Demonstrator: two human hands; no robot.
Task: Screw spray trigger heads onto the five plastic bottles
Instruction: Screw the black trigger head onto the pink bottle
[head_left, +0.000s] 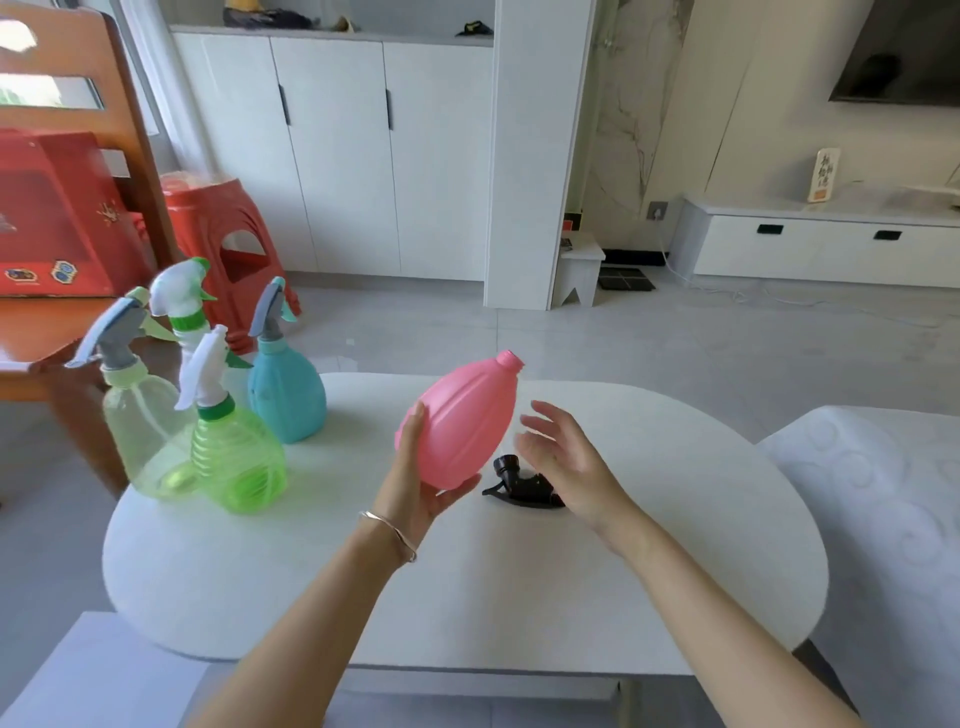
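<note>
My left hand (415, 483) holds a pink bottle (465, 421) by its base, tilted so its bare open neck points up and to the right, above the white table (649, 571). My right hand (563, 457) hovers open just right of the bottle, fingers spread, holding nothing. Under it a black spray trigger head (519, 483) lies on its side on the table. At the table's left stand several bottles with trigger heads on them: a blue one (285, 395), a bright green one (236, 457), a pale yellow-green one (140, 426) and one behind with a white and green head (182, 301).
A wooden chair (78, 322) with a red box on its seat stands at the left, a red plastic stool (223, 244) behind it. White cabinets line the far wall. A white patterned cushion (883, 519) lies right of the table.
</note>
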